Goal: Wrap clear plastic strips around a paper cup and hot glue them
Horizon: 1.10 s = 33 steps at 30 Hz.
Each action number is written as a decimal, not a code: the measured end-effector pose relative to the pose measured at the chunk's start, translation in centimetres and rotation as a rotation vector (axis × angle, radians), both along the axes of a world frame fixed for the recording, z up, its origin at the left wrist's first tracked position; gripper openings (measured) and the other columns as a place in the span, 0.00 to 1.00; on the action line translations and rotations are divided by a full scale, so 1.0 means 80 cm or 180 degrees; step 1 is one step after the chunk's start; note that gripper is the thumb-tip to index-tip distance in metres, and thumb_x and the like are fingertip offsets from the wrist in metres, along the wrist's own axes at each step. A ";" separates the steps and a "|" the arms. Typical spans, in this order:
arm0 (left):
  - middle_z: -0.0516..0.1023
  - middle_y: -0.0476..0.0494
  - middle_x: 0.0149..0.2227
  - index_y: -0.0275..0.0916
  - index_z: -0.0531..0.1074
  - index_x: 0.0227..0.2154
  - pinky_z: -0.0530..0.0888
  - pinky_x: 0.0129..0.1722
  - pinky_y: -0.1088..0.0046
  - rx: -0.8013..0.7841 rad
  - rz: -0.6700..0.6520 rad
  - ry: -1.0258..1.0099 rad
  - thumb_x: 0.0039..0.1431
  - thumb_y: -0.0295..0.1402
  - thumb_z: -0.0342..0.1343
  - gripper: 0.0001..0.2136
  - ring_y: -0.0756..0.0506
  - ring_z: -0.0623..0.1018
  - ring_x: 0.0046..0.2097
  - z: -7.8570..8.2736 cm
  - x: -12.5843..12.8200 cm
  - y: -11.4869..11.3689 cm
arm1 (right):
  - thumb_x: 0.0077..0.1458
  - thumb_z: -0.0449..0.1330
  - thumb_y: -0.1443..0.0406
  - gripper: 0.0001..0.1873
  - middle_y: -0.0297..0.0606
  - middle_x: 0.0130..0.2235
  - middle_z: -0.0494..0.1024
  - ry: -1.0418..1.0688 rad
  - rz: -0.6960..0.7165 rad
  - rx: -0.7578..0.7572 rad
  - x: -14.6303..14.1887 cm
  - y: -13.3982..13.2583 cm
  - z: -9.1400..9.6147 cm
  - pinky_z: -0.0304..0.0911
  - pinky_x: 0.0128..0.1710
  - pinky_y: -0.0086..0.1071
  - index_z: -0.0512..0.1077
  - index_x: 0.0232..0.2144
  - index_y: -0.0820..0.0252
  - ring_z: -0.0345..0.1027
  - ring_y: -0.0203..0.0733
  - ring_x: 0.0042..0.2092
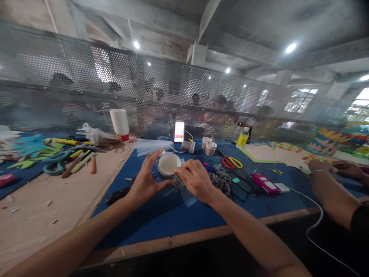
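A white paper cup [168,165] stands with its round mouth toward me, between my hands. My left hand [147,177] curves at the cup's left side, thumb and fingers spread; whether it touches the cup I cannot tell. At the cup's right edge, the fingers of my right hand [196,180] are pressed together in a pinch. What they hold, if anything, is hidden. Just right of that hand lies a tangle of grey cord [221,181]. A spool of cord [188,146] lies behind the cup.
Red-and-yellow scissors [232,162], small handled cups [211,147], a pink power bank [265,184] and a yellow bottle [243,137] stand or lie to the right. A cup stack [118,124] and blue scissors [53,163] are left. Another person's hands [319,167] work at right.
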<state>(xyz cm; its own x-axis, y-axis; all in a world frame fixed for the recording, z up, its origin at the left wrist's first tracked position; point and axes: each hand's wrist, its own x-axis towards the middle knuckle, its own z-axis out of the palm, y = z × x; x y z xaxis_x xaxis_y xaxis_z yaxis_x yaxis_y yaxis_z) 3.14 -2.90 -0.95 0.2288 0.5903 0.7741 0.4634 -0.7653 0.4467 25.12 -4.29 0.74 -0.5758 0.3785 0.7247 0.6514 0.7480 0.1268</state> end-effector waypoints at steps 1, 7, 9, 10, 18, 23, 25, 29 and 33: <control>0.64 0.34 0.65 0.48 0.57 0.64 0.66 0.62 0.49 0.0356 0.0103 0.0099 0.50 0.37 0.71 0.41 0.33 0.66 0.65 0.000 -0.001 -0.002 | 0.68 0.54 0.68 0.10 0.41 0.39 0.72 -0.0008 -0.0045 0.0046 0.000 0.000 0.000 0.58 0.41 0.38 0.73 0.48 0.57 0.65 0.42 0.40; 0.80 0.46 0.49 0.49 0.72 0.49 0.71 0.57 0.56 0.1342 0.0297 0.0733 0.56 0.27 0.65 0.18 0.39 0.74 0.58 0.001 -0.004 -0.010 | 0.69 0.52 0.68 0.11 0.40 0.37 0.73 -0.0107 -0.0156 0.0191 -0.006 -0.005 -0.002 0.56 0.41 0.39 0.72 0.48 0.59 0.64 0.42 0.40; 0.83 0.48 0.42 0.47 0.74 0.44 0.72 0.54 0.57 0.1350 0.0360 0.0852 0.57 0.28 0.64 0.13 0.39 0.77 0.54 0.000 -0.004 -0.009 | 0.69 0.52 0.67 0.10 0.40 0.37 0.73 -0.0167 -0.0171 0.0173 -0.008 -0.007 -0.002 0.56 0.41 0.40 0.73 0.47 0.59 0.64 0.42 0.40; 0.83 0.49 0.40 0.47 0.74 0.42 0.72 0.52 0.57 0.1348 0.0418 0.0880 0.57 0.28 0.64 0.11 0.39 0.77 0.53 0.000 -0.004 -0.008 | 0.69 0.52 0.67 0.10 0.40 0.37 0.73 -0.0184 -0.0177 0.0180 -0.009 -0.008 -0.002 0.55 0.41 0.40 0.73 0.46 0.59 0.64 0.43 0.40; 0.83 0.49 0.38 0.46 0.75 0.39 0.71 0.50 0.58 0.1250 0.0521 0.0919 0.57 0.31 0.64 0.07 0.39 0.78 0.50 -0.003 -0.004 -0.005 | 0.70 0.50 0.66 0.12 0.40 0.37 0.73 -0.0340 -0.0266 0.0181 -0.010 -0.009 -0.004 0.55 0.41 0.40 0.73 0.46 0.59 0.63 0.43 0.40; 0.83 0.50 0.35 0.46 0.76 0.36 0.70 0.49 0.58 0.1180 0.0470 0.0933 0.58 0.31 0.64 0.05 0.39 0.78 0.49 -0.004 -0.005 -0.002 | 0.70 0.51 0.67 0.12 0.39 0.37 0.73 -0.0342 -0.0221 0.0131 -0.009 -0.007 -0.005 0.54 0.41 0.39 0.74 0.46 0.58 0.63 0.42 0.40; 0.83 0.51 0.35 0.47 0.76 0.36 0.70 0.48 0.59 0.1167 0.0475 0.0947 0.58 0.31 0.64 0.05 0.40 0.78 0.49 -0.004 -0.005 -0.002 | 0.69 0.52 0.67 0.11 0.39 0.37 0.73 -0.0352 -0.0228 0.0121 -0.009 -0.007 -0.005 0.54 0.41 0.39 0.74 0.46 0.58 0.62 0.43 0.40; 0.83 0.52 0.34 0.48 0.77 0.36 0.70 0.48 0.60 0.1213 0.0410 0.1018 0.58 0.30 0.64 0.05 0.41 0.78 0.48 -0.004 -0.006 0.000 | 0.69 0.52 0.65 0.11 0.39 0.38 0.73 -0.0340 -0.0266 0.0036 -0.010 -0.008 -0.003 0.53 0.41 0.39 0.75 0.44 0.57 0.62 0.43 0.41; 0.83 0.52 0.35 0.47 0.77 0.36 0.71 0.46 0.62 0.1261 0.0330 0.1018 0.58 0.29 0.63 0.05 0.42 0.78 0.47 -0.004 -0.007 0.002 | 0.70 0.52 0.62 0.12 0.39 0.40 0.72 -0.0262 -0.0253 -0.0041 -0.007 -0.005 0.002 0.53 0.42 0.39 0.75 0.45 0.57 0.62 0.43 0.42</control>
